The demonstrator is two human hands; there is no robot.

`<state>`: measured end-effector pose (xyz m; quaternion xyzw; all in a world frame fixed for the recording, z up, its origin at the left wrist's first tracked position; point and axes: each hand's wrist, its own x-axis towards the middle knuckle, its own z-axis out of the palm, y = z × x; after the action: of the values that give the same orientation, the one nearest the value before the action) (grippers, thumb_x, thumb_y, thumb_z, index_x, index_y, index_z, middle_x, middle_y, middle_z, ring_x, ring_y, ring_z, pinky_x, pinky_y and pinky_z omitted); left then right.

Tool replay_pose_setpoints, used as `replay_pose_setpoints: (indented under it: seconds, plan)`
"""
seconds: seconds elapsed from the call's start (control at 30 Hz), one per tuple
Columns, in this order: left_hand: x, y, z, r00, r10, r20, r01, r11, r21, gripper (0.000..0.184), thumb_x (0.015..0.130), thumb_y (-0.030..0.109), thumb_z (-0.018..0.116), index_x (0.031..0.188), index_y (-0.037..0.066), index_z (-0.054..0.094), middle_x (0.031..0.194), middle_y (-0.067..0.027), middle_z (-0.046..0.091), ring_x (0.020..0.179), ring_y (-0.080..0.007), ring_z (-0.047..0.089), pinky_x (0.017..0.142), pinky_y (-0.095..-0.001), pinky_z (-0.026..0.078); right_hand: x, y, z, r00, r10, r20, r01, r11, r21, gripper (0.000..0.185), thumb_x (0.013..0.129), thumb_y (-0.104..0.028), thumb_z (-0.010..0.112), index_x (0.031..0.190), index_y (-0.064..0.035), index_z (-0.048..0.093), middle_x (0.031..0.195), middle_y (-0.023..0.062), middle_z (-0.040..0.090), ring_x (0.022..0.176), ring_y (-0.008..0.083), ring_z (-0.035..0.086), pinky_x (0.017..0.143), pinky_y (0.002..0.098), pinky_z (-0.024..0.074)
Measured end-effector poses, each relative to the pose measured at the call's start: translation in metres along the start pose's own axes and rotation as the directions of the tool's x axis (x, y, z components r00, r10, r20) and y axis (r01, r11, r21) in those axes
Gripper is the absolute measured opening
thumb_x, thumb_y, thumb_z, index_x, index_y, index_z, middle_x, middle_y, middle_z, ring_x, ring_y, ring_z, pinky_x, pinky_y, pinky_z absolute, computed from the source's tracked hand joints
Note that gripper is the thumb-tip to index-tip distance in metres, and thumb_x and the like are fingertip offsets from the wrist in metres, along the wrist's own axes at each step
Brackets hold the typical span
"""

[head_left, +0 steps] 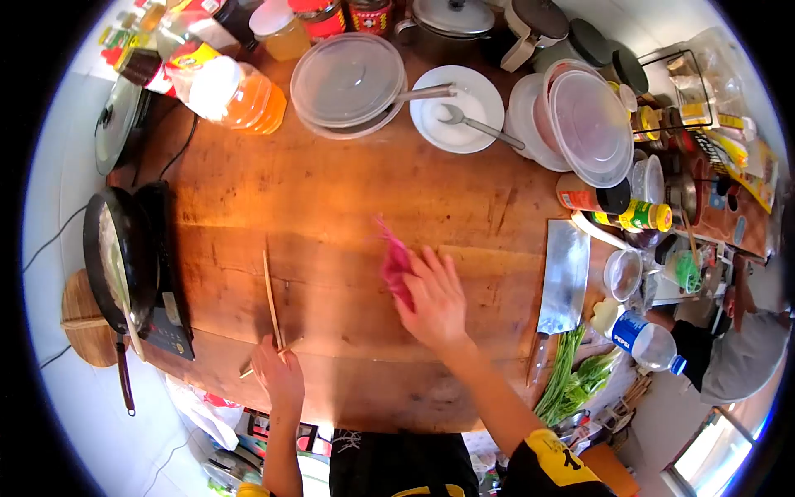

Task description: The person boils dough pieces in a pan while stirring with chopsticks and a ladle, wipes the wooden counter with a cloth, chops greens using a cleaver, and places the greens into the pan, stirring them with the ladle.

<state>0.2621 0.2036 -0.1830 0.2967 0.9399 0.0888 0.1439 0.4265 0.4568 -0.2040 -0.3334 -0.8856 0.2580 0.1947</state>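
Note:
With closed fingers, my left hand (279, 377) grips a pair of thin wooden chopsticks (271, 294) at the table's near left. One points away from me; the other crosses it under or through the fingers. My right hand (435, 302) is closed on a crumpled dark pink cloth (397, 269) near the middle of the wooden table (331, 186). The cloth rests on or just above the wood; which one I cannot tell. To the right of that hand lies a cleaver (566, 277), its blade flat and its handle toward me.
A black frying pan (141, 248) sits on an induction cooker (170, 323) at the left. Along the back stand an orange bottle (240, 99), a lidded bowl (348, 79) and a white plate (468, 91) with a fork. Green vegetables (571, 389) and a Pepsi bottle (642, 338) lie at the right.

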Motion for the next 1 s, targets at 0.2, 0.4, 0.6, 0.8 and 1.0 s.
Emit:
replay_pose_setpoints:
  seconds: [0.2,0.4,0.6,0.8,1.0]
  plan:
    - [0.045,0.092,-0.013,0.977,0.038,0.212,0.058,0.901,-0.430,0.053,0.090,0.013,0.057,0.138,-0.003,0.039,0.128,-0.0197,0.052,0.111,-0.0304,0.055,0.093,-0.0414,0.045,0.024,0.083,-0.042,0.799,0.340,-0.496,-0.526,0.794,-0.303,0.027,0.087,-0.017,0.062,0.110,-0.0022,0.058,0.123,0.0193,0.058,0.120,0.0407,0.051,0.106,0.0536,0.0353]
    - [0.180,0.282,0.018,0.896,0.174,0.410,0.410,0.036,-0.911,0.052,0.098,0.024,0.053,0.138,-0.005,0.037,0.130,-0.0207,0.050,0.103,-0.0296,0.065,0.084,-0.0363,0.056,0.083,0.081,-0.023,0.897,0.264,-0.355,-0.348,0.916,-0.197,0.039,0.084,-0.014,0.063,0.120,-0.0012,0.057,0.126,0.0191,0.058,0.121,0.0377,0.051,0.104,0.0478,0.0391]
    - [0.218,0.313,0.030,0.901,0.246,0.356,0.336,0.121,-0.934,0.035,0.094,0.010,0.042,0.123,-0.008,0.047,0.117,-0.0192,0.058,0.102,-0.0290,0.064,0.083,-0.0388,0.059,0.049,0.097,-0.040,0.852,0.329,-0.406,-0.427,0.887,-0.177,0.038,0.083,-0.010,0.062,0.119,0.0003,0.058,0.126,0.0195,0.057,0.122,0.0397,0.050,0.103,0.0485,0.0404]
    - [0.176,0.277,0.009,0.871,0.185,0.455,0.422,0.193,-0.886,0.039,0.091,0.008,0.042,0.126,-0.008,0.046,0.120,-0.0198,0.057,0.105,-0.0282,0.063,0.085,-0.0405,0.058,0.089,0.102,-0.035,0.849,0.335,-0.410,-0.435,0.882,-0.180,0.043,0.081,-0.007,0.063,0.122,-0.0001,0.056,0.130,0.0173,0.054,0.123,0.0384,0.049,0.102,0.0465,0.0414]
    - [0.118,0.211,-0.021,0.820,-0.023,0.572,0.566,0.173,-0.806,0.043,0.090,0.007,0.044,0.131,-0.006,0.043,0.121,-0.0180,0.057,0.106,-0.0289,0.063,0.085,-0.0425,0.059,0.088,0.090,-0.036,0.981,0.123,-0.152,-0.146,0.978,-0.147,0.049,0.073,-0.002,0.065,0.121,0.0006,0.057,0.126,0.0162,0.057,0.123,0.0365,0.050,0.104,0.0447,0.0412]
